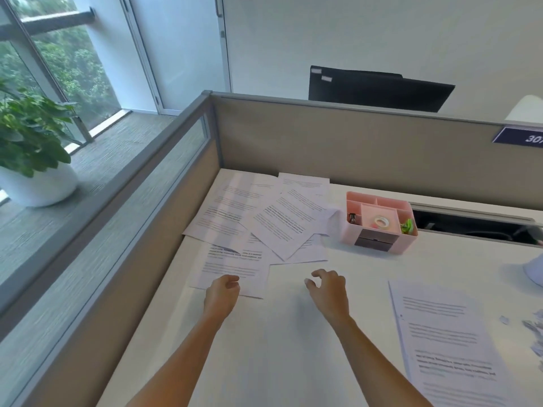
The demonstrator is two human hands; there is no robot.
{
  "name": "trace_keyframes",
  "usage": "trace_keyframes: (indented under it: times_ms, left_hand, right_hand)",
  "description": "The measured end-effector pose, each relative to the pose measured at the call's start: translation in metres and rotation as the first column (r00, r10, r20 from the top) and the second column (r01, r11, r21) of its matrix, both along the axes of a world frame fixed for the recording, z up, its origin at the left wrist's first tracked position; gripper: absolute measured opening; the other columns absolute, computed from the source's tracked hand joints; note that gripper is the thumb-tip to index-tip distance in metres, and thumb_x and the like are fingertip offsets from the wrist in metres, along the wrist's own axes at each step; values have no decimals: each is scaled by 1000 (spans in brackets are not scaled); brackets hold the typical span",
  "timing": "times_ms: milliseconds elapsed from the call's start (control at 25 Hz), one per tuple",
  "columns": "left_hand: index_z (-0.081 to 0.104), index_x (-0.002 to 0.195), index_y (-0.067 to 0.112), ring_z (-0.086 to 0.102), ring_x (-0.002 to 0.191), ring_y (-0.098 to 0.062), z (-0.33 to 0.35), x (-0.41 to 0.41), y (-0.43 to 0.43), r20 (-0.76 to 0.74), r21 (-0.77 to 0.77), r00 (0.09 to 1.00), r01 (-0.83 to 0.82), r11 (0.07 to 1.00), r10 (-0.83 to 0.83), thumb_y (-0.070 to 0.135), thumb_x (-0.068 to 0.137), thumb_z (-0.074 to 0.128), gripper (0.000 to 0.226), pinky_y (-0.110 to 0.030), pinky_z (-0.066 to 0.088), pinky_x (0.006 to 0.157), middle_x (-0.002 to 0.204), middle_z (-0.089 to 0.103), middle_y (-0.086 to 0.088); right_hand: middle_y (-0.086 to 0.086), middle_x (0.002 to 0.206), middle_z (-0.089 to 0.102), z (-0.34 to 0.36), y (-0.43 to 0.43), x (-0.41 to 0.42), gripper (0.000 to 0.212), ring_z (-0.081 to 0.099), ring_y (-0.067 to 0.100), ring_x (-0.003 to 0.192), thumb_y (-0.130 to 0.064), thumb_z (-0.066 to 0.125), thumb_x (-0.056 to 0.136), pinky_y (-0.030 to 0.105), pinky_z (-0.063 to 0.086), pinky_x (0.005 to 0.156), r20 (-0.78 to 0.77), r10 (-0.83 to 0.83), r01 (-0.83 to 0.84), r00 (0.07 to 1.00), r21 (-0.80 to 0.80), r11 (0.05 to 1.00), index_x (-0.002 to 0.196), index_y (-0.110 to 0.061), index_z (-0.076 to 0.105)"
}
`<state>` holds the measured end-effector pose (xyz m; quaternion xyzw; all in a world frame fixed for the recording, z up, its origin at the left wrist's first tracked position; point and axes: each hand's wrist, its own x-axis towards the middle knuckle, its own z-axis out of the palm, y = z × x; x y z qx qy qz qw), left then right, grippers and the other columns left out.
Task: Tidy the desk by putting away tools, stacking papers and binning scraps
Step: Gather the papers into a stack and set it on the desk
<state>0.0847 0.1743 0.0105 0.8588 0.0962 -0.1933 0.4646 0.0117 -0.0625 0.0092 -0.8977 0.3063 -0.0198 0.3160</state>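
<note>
Cubicle with a beige partition, a window and a potted plant off to the left, and a white desk that is only partly tidied. Loose papers lie fanned and overlapping in the far left corner, not squared. The nearest sheet sticks out toward the person, so it is probably the first to be gathered.

The left hand sits over that sheet's near edge with its fingers curled in. Can't tell if it pinches the paper or only hovers. The right hand is above bare desk just beside the sheet, fingers apart and hooked, holding nothing. It looks poised to help sweep the pages together.

A pink organizer stands right of the papers, holding a tape roll and something green, so the tools seem put away. A neater paper stack lies near right, the likely spot for the loose sheets. Scraps remain at the right edge, not yet binned.

Step in hand: collecting the papers.
</note>
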Motion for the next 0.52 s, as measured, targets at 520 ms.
trace_keyframes:
  times_ms: [520]
  left_hand:
    - [45,139,20,32,135,-25,-6,102,26,196,415,929,213,885,-315,34,91,61,53,-44,32,109,146,39,-5]
  right_hand:
    - [9,156,28,-12,46,119,55,23,28,143,-44,50,96,45,34,108,-179,197,-239,964,-258,936,141,-16,40]
